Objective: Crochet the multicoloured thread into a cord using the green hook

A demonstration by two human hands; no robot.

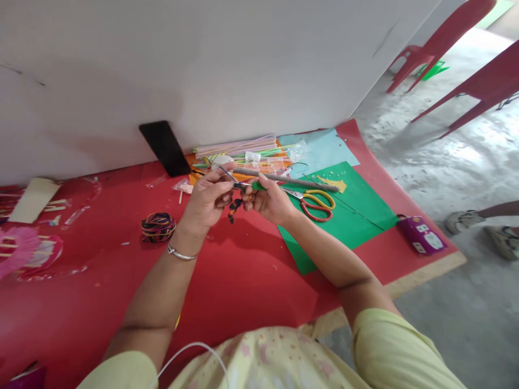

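Observation:
Above the red-covered table, my left hand (207, 197) is closed in a pinch on a small dark piece of crochet (233, 209) with orange flecks, which dangles below the fingers. A strand of dark yarn runs over the raised index finger. In my right hand (270, 199) is a crochet hook (258, 186) with a green handle, its metal tip pointing left into the work. My two hands nearly meet there, and the fingers partly hide the stitches. Left of my left wrist lies a multicoloured ball of yarn (158, 227).
Scissors (320, 201) with red and yellow handles lie on green paper (352, 194), beside a grey rod (320, 185). Straws (239, 145) and a leaning phone (164, 147) are by the wall. A purple box (421, 235) is near the right edge, with pink craft pieces (20, 248) far left.

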